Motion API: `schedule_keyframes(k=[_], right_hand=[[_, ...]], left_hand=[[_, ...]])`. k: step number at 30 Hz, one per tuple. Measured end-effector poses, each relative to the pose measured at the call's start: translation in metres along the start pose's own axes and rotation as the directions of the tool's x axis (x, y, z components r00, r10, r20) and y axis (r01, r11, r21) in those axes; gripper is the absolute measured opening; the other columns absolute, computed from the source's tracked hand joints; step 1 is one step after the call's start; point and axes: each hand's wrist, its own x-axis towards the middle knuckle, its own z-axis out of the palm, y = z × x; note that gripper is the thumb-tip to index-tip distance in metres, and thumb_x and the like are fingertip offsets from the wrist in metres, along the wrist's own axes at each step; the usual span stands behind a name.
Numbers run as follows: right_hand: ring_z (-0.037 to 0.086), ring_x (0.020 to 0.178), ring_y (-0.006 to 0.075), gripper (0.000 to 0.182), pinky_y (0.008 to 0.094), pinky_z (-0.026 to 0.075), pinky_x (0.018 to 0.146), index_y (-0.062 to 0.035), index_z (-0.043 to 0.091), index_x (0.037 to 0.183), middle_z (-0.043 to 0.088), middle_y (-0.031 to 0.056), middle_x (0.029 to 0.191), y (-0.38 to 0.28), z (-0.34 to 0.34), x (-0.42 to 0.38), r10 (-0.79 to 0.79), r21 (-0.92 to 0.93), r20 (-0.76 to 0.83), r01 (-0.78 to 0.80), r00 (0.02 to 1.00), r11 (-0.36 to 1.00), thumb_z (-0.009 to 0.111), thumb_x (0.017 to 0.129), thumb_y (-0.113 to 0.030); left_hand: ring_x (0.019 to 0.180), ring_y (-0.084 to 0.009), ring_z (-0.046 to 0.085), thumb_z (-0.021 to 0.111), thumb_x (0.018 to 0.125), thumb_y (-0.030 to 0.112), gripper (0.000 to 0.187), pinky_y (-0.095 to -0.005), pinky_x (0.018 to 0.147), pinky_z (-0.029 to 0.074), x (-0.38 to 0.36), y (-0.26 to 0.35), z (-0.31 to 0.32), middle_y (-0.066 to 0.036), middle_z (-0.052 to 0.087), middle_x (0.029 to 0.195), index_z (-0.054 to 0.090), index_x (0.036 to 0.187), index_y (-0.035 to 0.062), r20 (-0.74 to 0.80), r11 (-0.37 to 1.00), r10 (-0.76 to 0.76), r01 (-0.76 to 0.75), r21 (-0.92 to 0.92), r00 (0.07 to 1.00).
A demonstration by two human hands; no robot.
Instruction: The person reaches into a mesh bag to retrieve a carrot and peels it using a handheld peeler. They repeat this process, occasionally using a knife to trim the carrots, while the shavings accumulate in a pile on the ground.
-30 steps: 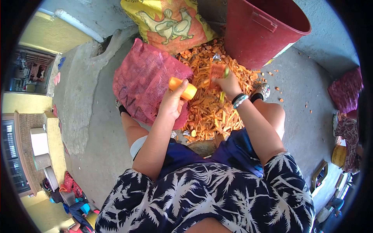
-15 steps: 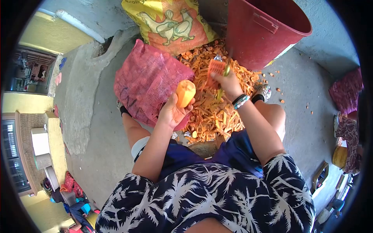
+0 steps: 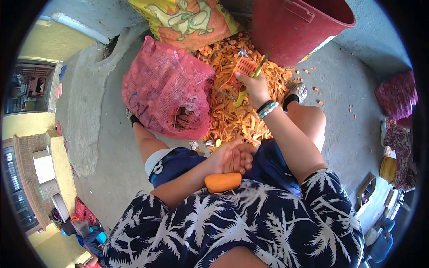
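My left hand [image 3: 232, 156] is in front of my lap, its fingers loosely apart and nothing in them. Just below it, a peeled orange carrot [image 3: 222, 182], thick and blunt-ended, lies sideways against the front of my shirt. My right hand [image 3: 255, 89] is closed around a knife [image 3: 241, 96] with a yellow-green handle, its narrow blade pointing up and away. That same hand also holds an orange perforated plastic piece [image 3: 245, 67]. Beneath the right hand spreads a heap of orange peelings [image 3: 243, 123] and cut ends.
A pink mesh sack [image 3: 167, 85] full of roots, torn near its front, stands left of the heap. Behind are a yellow-orange printed sack [image 3: 192, 27] and a tall red bin [image 3: 290, 35]. Another purplish sack [image 3: 395, 96] sits by the right wall. Scraps dot the concrete floor [image 3: 344, 111].
My left hand has come back from beside the mesh sack to my lap and let go of the carrot, which is now by my shirt. The right hand still holds the knife and plastic piece.
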Motion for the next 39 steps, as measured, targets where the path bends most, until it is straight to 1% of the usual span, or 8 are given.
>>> schedule_keyframes(k=[12, 18, 23, 27, 29, 32, 35, 39], right_hand=[[0.059, 0.082, 0.0154, 0.026, 0.0289, 0.049, 0.069, -0.0022, 0.052, 0.102, 0.061, 0.0060, 0.093, 0.001, 0.000, 0.010, 0.190, 0.038, -0.028, -0.189, 0.981, 0.981, 0.061, 0.077, 0.001], [0.059, 0.082, 0.0151, 0.027, 0.0281, 0.048, 0.068, -0.0025, 0.051, 0.103, 0.060, 0.0056, 0.093, -0.011, -0.003, 0.021, 0.160, 0.127, -0.037, -0.154, 0.986, 0.980, 0.060, 0.078, 0.002], [0.058, 0.087, 0.0164, 0.028, 0.0306, 0.046, 0.076, -0.0024, 0.050, 0.103, 0.060, 0.0066, 0.096, -0.008, 0.000, 0.037, 0.103, 0.184, -0.044, -0.094, 0.994, 0.978, 0.061, 0.078, 0.001], [0.061, 0.066, 0.0162, 0.017, 0.0292, 0.050, 0.055, -0.0014, 0.052, 0.093, 0.062, 0.0064, 0.082, -0.023, -0.007, 0.047, -0.017, 0.222, -0.073, 0.033, 0.997, 0.975, 0.059, 0.078, 0.002], [0.061, 0.064, 0.0154, 0.015, 0.0280, 0.050, 0.052, -0.0015, 0.053, 0.092, 0.062, 0.0066, 0.079, -0.030, -0.018, 0.058, -0.086, 0.271, -0.103, 0.111, 0.991, 0.956, 0.059, 0.078, 0.001], [0.062, 0.067, 0.0150, 0.020, 0.0279, 0.052, 0.056, -0.0010, 0.053, 0.092, 0.062, 0.0072, 0.079, -0.054, 0.002, 0.030, -0.127, 0.163, -0.045, 0.132, 0.991, 0.978, 0.063, 0.075, 0.003], [0.060, 0.080, 0.0159, 0.044, 0.0287, 0.052, 0.069, -0.0003, 0.051, 0.104, 0.061, 0.0085, 0.092, -0.045, 0.025, 0.000, -0.240, -0.097, 0.031, 0.241, 0.970, 0.966, 0.071, 0.065, 0.006], [0.061, 0.070, 0.0157, 0.032, 0.0258, 0.050, 0.055, -0.0022, 0.051, 0.094, 0.062, 0.0092, 0.087, -0.046, -0.006, 0.044, -0.243, -0.225, -0.317, 0.176, 0.917, 0.958, 0.068, 0.068, 0.006]], left_hand=[[0.087, -0.0322, 0.059, 0.037, 0.087, 0.051, 0.059, -0.0455, 0.072, 0.051, -0.020, 0.046, -0.050, -0.017, 0.059, 0.097, 0.048, 0.115, -0.0009, -0.106, 0.943, 0.230, -0.249, -0.220, 0.967], [0.085, -0.0220, 0.059, 0.055, 0.084, 0.020, 0.032, -0.0358, 0.074, 0.050, -0.007, 0.125, -0.029, -0.011, 0.059, 0.096, 0.048, 0.110, 0.0028, -0.031, 0.815, 0.544, -0.519, 0.260, 0.839], [0.082, -0.0139, 0.057, 0.068, 0.069, 0.000, 0.036, -0.0288, 0.074, 0.048, 0.012, 0.161, -0.008, -0.005, 0.059, 0.092, 0.052, 0.101, 0.0062, 0.119, 0.306, 0.788, -0.552, 0.776, 0.604], [0.081, -0.0134, 0.057, 0.071, 0.067, 0.001, 0.036, -0.0261, 0.072, 0.048, 0.018, 0.154, 0.002, -0.003, 0.058, 0.087, 0.053, 0.098, 0.0064, 0.185, 0.305, 0.814, -0.677, 0.670, 0.550], [0.081, -0.0147, 0.058, 0.072, 0.065, 0.003, 0.036, -0.0270, 0.071, 0.048, 0.028, 0.151, -0.005, -0.004, 0.060, 0.087, 0.055, 0.097, 0.0054, 0.115, 0.297, 0.848, -0.644, 0.705, 0.517], [0.080, -0.0213, 0.062, 0.072, 0.058, 0.006, 0.041, -0.0301, 0.071, 0.047, 0.033, 0.147, 0.002, -0.012, 0.064, 0.088, 0.058, 0.097, 0.0020, 0.193, -0.181, 0.936, -0.066, 0.981, 0.293], [0.080, -0.0204, 0.063, 0.070, 0.059, 0.006, 0.036, -0.0308, 0.070, 0.048, 0.034, 0.138, 0.018, -0.010, 0.064, 0.083, 0.060, 0.094, 0.0031, 0.211, -0.198, 0.933, -0.076, 0.977, 0.292], [0.078, -0.0261, 0.063, 0.068, 0.057, 0.004, 0.036, -0.0324, 0.069, 0.048, 0.028, 0.132, 0.022, -0.012, 0.063, 0.082, 0.059, 0.092, 0.0020, 0.387, -0.396, 0.899, 0.002, 0.918, 0.206]])
